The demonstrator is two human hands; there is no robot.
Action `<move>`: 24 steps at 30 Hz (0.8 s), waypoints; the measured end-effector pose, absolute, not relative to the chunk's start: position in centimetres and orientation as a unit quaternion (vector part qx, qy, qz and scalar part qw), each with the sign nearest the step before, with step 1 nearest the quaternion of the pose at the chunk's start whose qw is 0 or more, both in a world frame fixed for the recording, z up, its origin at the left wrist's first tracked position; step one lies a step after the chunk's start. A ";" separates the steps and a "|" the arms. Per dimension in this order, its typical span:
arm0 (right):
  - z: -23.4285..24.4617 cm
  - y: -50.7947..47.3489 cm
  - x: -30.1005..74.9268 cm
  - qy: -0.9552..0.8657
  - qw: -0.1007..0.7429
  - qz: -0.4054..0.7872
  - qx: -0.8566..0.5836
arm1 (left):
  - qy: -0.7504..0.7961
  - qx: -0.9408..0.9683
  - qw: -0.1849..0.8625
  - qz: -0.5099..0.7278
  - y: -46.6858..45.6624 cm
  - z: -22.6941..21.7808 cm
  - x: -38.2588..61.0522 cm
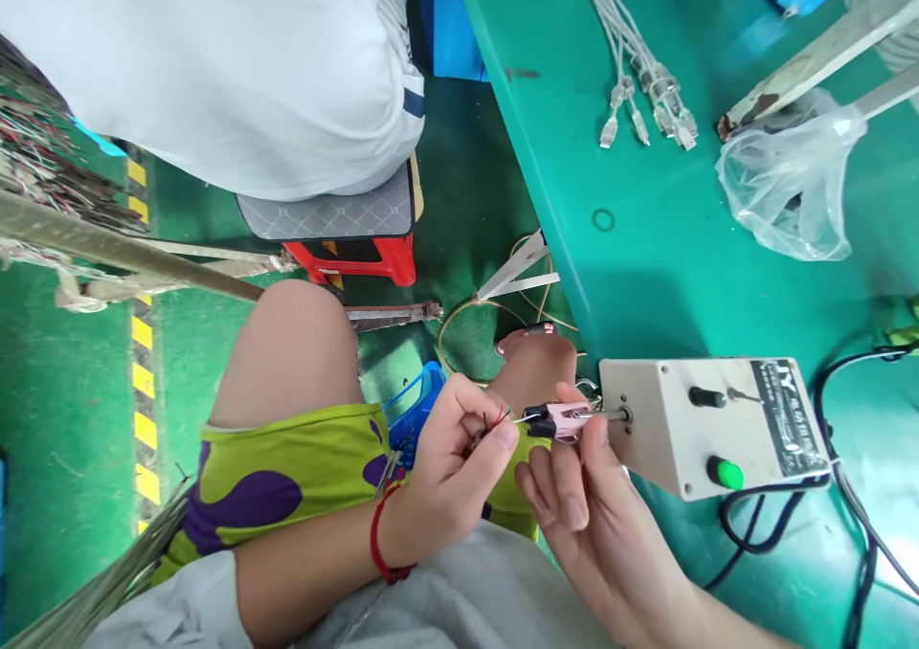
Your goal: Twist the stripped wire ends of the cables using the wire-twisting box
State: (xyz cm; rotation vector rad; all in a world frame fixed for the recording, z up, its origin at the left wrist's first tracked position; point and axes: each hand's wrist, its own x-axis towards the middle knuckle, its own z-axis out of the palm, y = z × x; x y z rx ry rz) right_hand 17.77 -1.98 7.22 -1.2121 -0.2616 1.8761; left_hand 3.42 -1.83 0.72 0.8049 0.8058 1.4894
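Note:
My left hand (459, 458) is closed in a pinch on thin red and black wires (495, 421), with a red string round its wrist. Its fingertips point at a small pink clip (564, 420) that sticks out from the side of a beige box (710, 429). My right hand (581, 496) lies under the clip, thumb and fingers closed on it. The box stands at the near edge of the green table (646, 247) and has a black knob, a toggle switch and a green button (728, 475).
A bundle of white cables with clear plugs (646, 84) and a crumpled clear plastic bag (796, 190) lie further back on the table. Black cords (854, 525) trail from the box. Another person in a white shirt (236, 65) sits on a red stool (359, 257) to the left. A blue crate (416, 400) is under my knees.

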 end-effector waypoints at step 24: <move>7.7 -1.6 18.3 -0.129 0.365 0.788 -0.479 | 0.337 0.308 0.662 0.594 -1.9 -0.3 3.2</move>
